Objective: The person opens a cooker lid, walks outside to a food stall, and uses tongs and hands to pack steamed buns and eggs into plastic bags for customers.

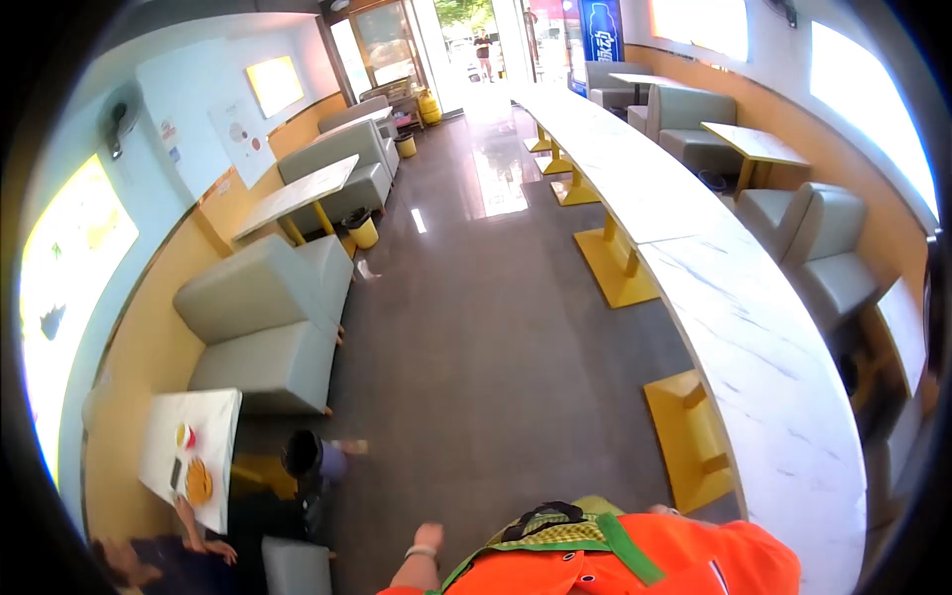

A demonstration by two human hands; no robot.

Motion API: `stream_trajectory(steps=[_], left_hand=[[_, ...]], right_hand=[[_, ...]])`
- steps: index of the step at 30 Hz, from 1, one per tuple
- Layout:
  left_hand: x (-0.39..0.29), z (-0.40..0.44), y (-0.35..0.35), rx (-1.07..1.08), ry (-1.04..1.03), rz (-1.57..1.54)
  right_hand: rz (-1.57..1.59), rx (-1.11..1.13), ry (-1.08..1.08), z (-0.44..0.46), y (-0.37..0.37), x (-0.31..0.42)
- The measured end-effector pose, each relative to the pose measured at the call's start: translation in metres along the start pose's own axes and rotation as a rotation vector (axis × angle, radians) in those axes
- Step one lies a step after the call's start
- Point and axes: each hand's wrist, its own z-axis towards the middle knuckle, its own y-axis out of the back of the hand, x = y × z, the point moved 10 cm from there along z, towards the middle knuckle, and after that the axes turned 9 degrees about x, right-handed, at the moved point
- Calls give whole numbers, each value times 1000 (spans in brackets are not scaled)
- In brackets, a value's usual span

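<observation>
My left hand (428, 538) hangs low at the bottom centre, its fingers curled closed and nothing visible in them. A band circles that wrist. It is over the grey floor (446, 397), touching nothing. Only a sliver of my right hand (664, 510) shows past the orange garment (694, 555), near the long white marble-patterned table (773, 397); its fingers are hidden. A green-edged woven item with a dark knot (545, 518) lies against the front of the garment.
At lower left, another person's hand (220, 548) is beside a small table (223, 412) with food and a cup. A bin (327, 458) stands near it. Grey booths (263, 367) line the left wall. Yellow table bases (669, 436) reach into the aisle. A bright doorway lies ahead.
</observation>
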Motion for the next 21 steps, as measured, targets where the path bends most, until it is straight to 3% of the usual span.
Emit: stream_trajectory(steps=[1,2,3,5,8,10,12,13,15,17,19,21], left_hand=[[4,55,75,-162,-11,-645],[7,128,104,-118,39,-1253],[-17,160,179,-126,9,-1157],[-60,236,315,-347,-140,-871],[-79,337,422,-418,-153,-869],[-64,425,420,-406,-171,-859],[-56,454,412,119,-4,-640],[-20,518,359,29,-260,-268],[13,548,318,48,-370,-55],[79,555,340,263,-16,-166],[138,580,376,344,249,-280],[176,630,421,355,328,-294]], right_hand=[[326,-13,-91,-12,33,-20],[452,-12,-128,-14,62,-31],[521,-10,-143,-9,93,-43],[591,-18,-161,16,160,-72],[589,-7,-172,71,269,-125],[533,10,-180,102,351,-162],[306,19,-144,140,453,-195],[93,3,-102,155,519,-200],[-161,-115,-142,172,670,-220],[1003,-487,-177,181,817,-274],[1021,-711,60,203,952,-276],[1010,-744,76,214,1062,-276]])
